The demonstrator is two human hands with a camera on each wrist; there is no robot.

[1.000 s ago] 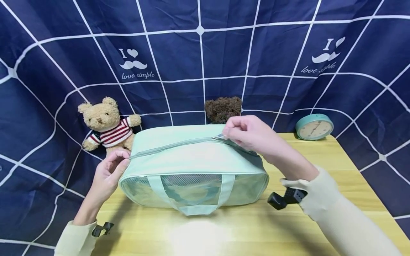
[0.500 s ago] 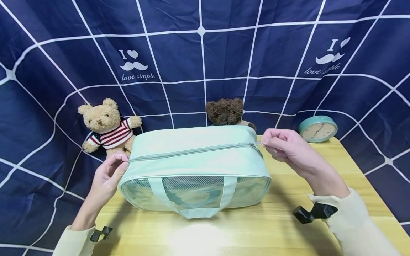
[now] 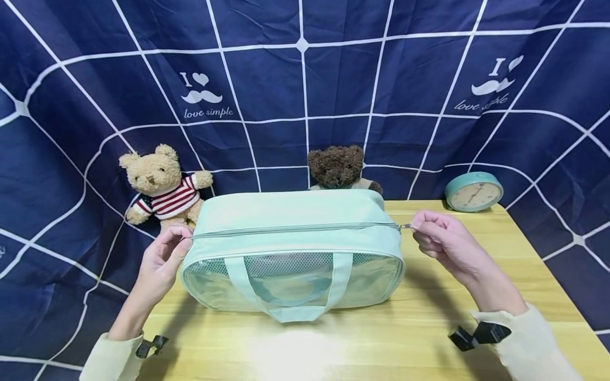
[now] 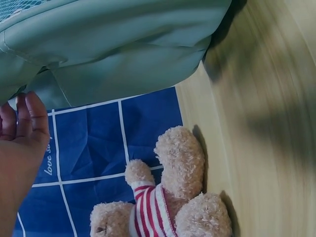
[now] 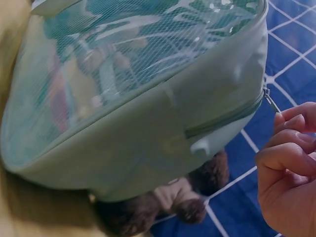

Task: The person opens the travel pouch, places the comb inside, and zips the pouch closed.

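Observation:
A mint-green bag [image 3: 295, 211] with a clear mesh front stands upright in the head view, its handle [image 3: 300, 315] hanging forward. A grey zipper [image 3: 295, 229] runs straight across its top, closed along that stretch. At its left end my left hand [image 3: 164, 259] pinches the bag's edge between thumb and fingers. Out past the right end, my right hand [image 3: 450, 251] pinches the zipper pull [image 3: 406, 226] between thumb and forefinger. The right wrist view shows the slider [image 5: 266, 92] at the top corner, with the zipper track continuing down the side. Blurred coloured shapes show through the mesh.
A tan teddy bear [image 3: 157, 182] in a striped sweater sits behind left. A dark brown bear [image 3: 335, 166] is partly hidden behind the bag. A green round clock [image 3: 474, 193] stands at the table's back right. Navy grid cloth [image 3: 267, 79] hangs behind the wooden table [image 3: 476, 286].
My right hand has drawn the zipper pull rightward from the top's right half to the bag's right end, and the gap there has closed. My left hand has stayed at the left end.

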